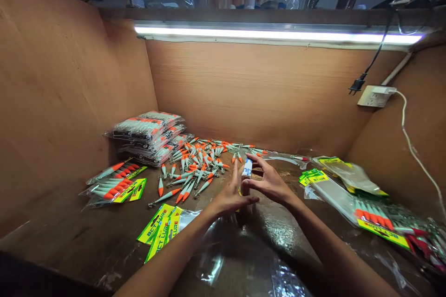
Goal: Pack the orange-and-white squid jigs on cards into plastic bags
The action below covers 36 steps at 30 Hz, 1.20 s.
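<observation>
Item: one small box, blue and white, placed upright between both hands, over the middle of the table. By the right hand the box is grasped, the thumb set at the near side and the fingers at the far side. The left hand is held at its left side, index finger extended; whether the box is gripped by it cannot be told. Loose lures, white and orange, are scattered beyond and to the left. Bagged lures are stacked at the back left. Packets marked BCT LURE are laid near the left forearm; further yellow-labelled packets are laid at the right. A lit tube is mounted above
</observation>
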Tool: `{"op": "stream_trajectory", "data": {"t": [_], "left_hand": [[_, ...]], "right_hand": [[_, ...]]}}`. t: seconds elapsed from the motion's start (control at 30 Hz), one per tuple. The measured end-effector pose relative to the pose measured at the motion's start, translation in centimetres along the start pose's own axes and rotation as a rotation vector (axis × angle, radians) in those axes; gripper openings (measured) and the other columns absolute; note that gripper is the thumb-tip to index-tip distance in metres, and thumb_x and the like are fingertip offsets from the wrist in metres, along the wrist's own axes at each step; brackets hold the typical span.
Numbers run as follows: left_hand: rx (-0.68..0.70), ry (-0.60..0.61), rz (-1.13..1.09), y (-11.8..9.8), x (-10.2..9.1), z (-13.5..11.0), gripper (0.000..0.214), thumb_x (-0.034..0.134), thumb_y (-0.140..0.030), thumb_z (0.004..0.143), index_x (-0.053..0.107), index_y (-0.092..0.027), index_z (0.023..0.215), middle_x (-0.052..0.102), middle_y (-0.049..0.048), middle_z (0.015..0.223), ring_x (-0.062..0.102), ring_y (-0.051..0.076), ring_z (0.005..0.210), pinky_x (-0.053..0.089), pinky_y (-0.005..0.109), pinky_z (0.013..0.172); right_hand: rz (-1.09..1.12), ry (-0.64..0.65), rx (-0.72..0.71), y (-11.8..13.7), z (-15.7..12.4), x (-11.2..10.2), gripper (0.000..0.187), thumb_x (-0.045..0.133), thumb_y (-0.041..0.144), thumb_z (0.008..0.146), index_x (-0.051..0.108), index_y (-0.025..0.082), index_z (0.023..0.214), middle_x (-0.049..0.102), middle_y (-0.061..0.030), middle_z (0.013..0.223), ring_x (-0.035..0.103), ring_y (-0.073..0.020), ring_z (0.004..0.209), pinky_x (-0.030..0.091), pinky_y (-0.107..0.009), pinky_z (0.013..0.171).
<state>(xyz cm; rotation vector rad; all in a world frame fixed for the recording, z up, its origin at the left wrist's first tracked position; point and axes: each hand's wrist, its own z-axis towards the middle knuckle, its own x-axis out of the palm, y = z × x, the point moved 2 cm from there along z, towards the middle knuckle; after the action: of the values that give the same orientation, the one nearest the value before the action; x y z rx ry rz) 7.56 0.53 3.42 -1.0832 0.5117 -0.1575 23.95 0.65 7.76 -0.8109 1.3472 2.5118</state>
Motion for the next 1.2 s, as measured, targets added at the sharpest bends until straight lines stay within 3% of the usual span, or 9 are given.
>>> {"op": "stream_trajectory", "data": {"t": [0.1, 0.2, 0.3, 0.4, 0.5, 0.57, 0.67, 0.93, 1.2], "left_hand": [[-0.008, 0.007, -0.201, 1.1, 0.8, 0.1, 0.129, 0.084, -0.042, 0.071, -0.011, -0.022, 0.156, 0.033, 0.0181, 0.153, 0.027, 0.033, 0.145, 0.026, 0.046, 0.118], [-0.107, 0.031, -0.466, 1.6, 1.0, 0.1, 0.132, 0.084, -0.030, 0.071, -0.019, -0.025, 0.154, 0.046, 0.0178, 0.143, 0.051, 0.031, 0.126, 0.039, 0.045, 0.107], [-0.235, 0.066, -0.571, 1.9, 0.3, 0.0, 0.125, 0.081, -0.027, 0.071, -0.010, -0.024, 0.156, 0.052, 0.0175, 0.137, 0.058, 0.028, 0.115, 0.045, 0.041, 0.098], [-0.314, 0.010, -0.337, 2.2, -1.0, 0.2, 0.087, 0.072, -0.040, 0.080, 0.029, -0.015, 0.151, 0.058, 0.0173, 0.129, 0.057, 0.026, 0.116, 0.046, 0.033, 0.095], [-0.336, -0.017, -0.004, 2.4, -1.7, 0.4, 0.046, 0.058, -0.050, 0.087, 0.062, -0.012, 0.112, 0.067, 0.0121, 0.098, 0.065, 0.022, 0.084, 0.049, 0.029, 0.070], [-0.316, 0.003, 0.050, 2.5, -1.6, 0.7, 0.041, 0.052, -0.052, 0.089, 0.063, -0.012, 0.090, 0.063, 0.0065, 0.077, 0.059, 0.018, 0.063, 0.043, 0.026, 0.057], [-0.247, -0.012, 0.063, 2.1, -1.6, 0.9, 0.041, 0.052, -0.052, 0.089, 0.058, -0.014, 0.076, 0.056, 0.0021, 0.067, 0.052, 0.015, 0.057, 0.038, 0.024, 0.055], [0.049, -0.147, 0.325, -3.9, -2.8, 1.0, 0.040, 0.042, -0.045, 0.100, 0.048, -0.017, 0.072, 0.047, -0.0022, 0.066, 0.043, 0.012, 0.062, 0.030, 0.026, 0.061], [0.078, -0.197, 0.399, -5.4, -2.3, 0.4, 0.036, 0.042, -0.041, 0.101, 0.047, -0.018, 0.075, 0.047, -0.0033, 0.065, 0.042, 0.011, 0.060, 0.028, 0.027, 0.059]], "right_hand": [[0.055, -0.021, 0.090, -1.4, 0.2, 0.0, 0.085, 0.073, 0.049, 0.078, 0.038, 0.016, 0.149, 0.049, -0.0118, 0.131, 0.056, -0.0132, 0.115, 0.051, -0.028, 0.104], [0.016, -0.011, 0.089, -2.0, 0.2, 0.1, 0.087, 0.075, 0.049, 0.076, 0.038, 0.019, 0.149, 0.048, -0.0108, 0.133, 0.056, -0.0133, 0.115, 0.050, -0.028, 0.104], [-0.018, 0.015, 0.072, -2.1, 0.1, 0.2, 0.089, 0.075, 0.050, 0.076, 0.036, 0.020, 0.150, 0.046, -0.0107, 0.135, 0.055, -0.0130, 0.115, 0.050, -0.027, 0.104], [-0.034, 0.022, 0.085, -2.4, 0.1, 0.1, 0.089, 0.074, 0.053, 0.077, 0.036, 0.020, 0.151, 0.047, -0.0108, 0.134, 0.055, -0.0125, 0.114, 0.050, -0.028, 0.103], [-0.071, 0.018, 0.094, -2.9, 0.1, 0.1, 0.088, 0.073, 0.054, 0.078, 0.037, 0.020, 0.150, 0.047, -0.0107, 0.134, 0.055, -0.0125, 0.113, 0.049, -0.029, 0.103], [-0.082, 0.025, 0.090, -3.1, 0.2, 0.1, 0.089, 0.073, 0.055, 0.078, 0.036, 0.020, 0.151, 0.047, -0.0102, 0.134, 0.055, -0.0122, 0.113, 0.049, -0.029, 0.104], [-0.083, 0.035, 0.080, -2.6, 0.2, -0.2, 0.089, 0.072, 0.056, 0.079, 0.035, 0.020, 0.151, 0.046, -0.0103, 0.135, 0.055, -0.0120, 0.115, 0.049, -0.029, 0.105], [-0.241, -0.069, -0.100, 3.9, -0.6, -2.8, 0.088, 0.073, 0.050, 0.080, 0.031, 0.026, 0.154, 0.039, -0.0069, 0.142, 0.042, -0.0146, 0.133, 0.039, -0.030, 0.118], [-0.132, -0.036, -0.106, 3.6, -0.7, -3.3, 0.093, 0.072, 0.048, 0.082, 0.022, 0.027, 0.157, 0.031, -0.0076, 0.149, 0.038, -0.0166, 0.139, 0.036, -0.033, 0.122]]}}
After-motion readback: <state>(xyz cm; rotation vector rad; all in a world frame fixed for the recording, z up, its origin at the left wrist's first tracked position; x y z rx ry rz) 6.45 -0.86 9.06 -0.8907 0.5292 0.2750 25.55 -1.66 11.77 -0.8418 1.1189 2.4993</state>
